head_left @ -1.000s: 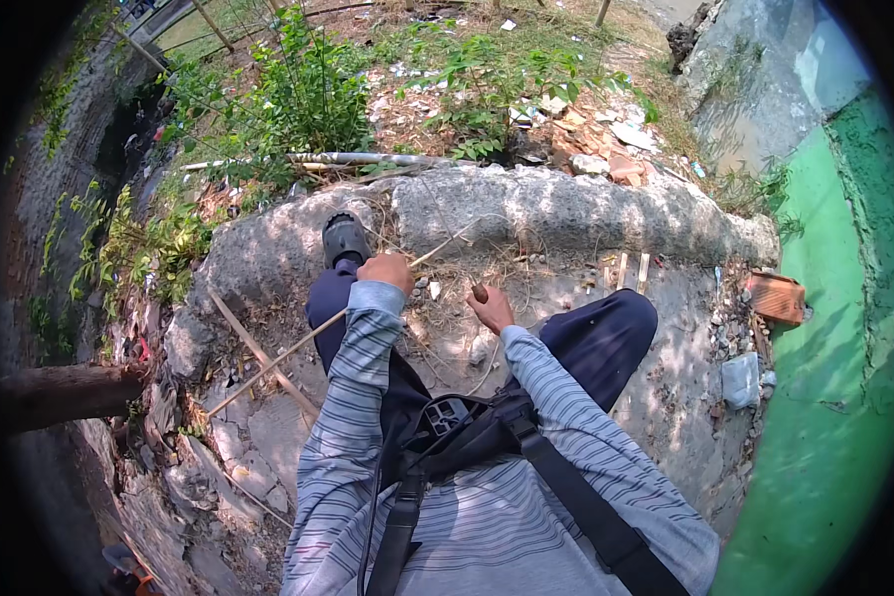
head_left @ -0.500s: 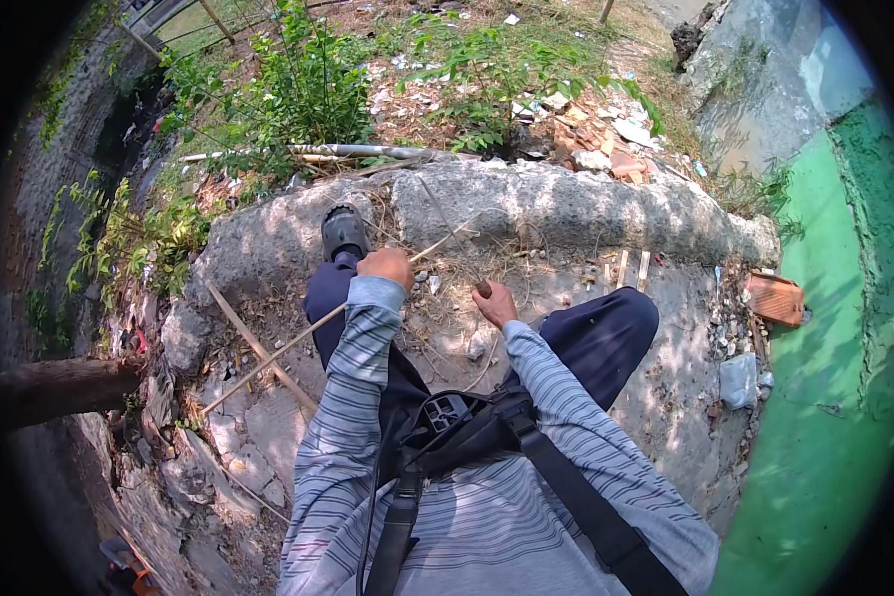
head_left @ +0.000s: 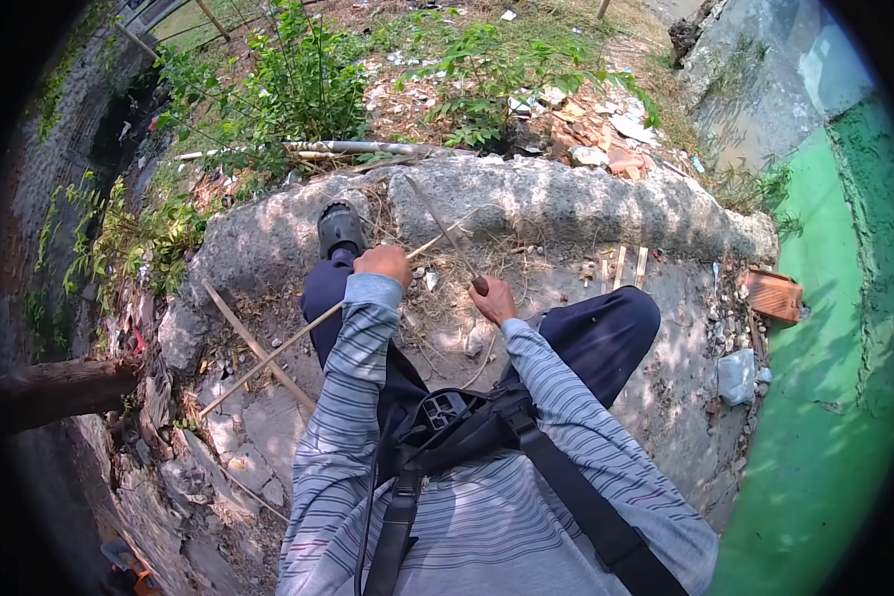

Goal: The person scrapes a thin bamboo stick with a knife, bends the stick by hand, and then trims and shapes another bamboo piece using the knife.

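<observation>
Stick (head_left: 288,348) sits gripped in your left hand (head_left: 382,263); your right hand (head_left: 494,301) grips a knife (head_left: 430,210) pointing to eleven o'clock.

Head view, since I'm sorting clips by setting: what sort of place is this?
Outdoors, probably a rough yard or plot edge: leafy plants and broken rubble lie beyond a low grey ledge.
</observation>
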Available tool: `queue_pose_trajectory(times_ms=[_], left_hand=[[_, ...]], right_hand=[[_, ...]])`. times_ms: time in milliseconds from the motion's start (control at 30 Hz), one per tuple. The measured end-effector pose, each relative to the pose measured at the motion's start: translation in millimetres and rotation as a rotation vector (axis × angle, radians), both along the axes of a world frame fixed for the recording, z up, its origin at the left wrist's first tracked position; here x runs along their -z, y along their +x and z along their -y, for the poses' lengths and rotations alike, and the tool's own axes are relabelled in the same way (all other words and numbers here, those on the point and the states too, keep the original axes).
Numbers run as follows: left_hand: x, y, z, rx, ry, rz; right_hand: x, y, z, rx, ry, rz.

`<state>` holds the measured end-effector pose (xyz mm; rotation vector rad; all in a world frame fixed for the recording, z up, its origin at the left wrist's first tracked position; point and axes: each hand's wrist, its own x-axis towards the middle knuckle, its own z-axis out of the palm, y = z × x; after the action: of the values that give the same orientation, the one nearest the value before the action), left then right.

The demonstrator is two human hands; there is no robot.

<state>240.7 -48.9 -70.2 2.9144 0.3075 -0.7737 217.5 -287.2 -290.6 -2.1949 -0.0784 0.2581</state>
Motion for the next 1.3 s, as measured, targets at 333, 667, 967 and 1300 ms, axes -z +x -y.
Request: queue_pose_trajectory(times_ms=[333, 667, 967, 1300], left_hand=[[-6, 4, 11, 0.015, -0.009, -0.011], [3, 2, 2, -0.007, 0.001, -0.001], [-5, 4, 5, -0.004, -0.025, -0.027], [-12, 1, 10, 0.029, 0.011, -0.043]], right_hand=[[63, 3, 33, 0.156, -0.028, -0.187], [26, -2, 9, 0.015, -0.036, -0.087], [54, -5, 36, 0.194, -0.095, -0.211], [3, 5, -3, 0.107, 0.059, -0.011]])
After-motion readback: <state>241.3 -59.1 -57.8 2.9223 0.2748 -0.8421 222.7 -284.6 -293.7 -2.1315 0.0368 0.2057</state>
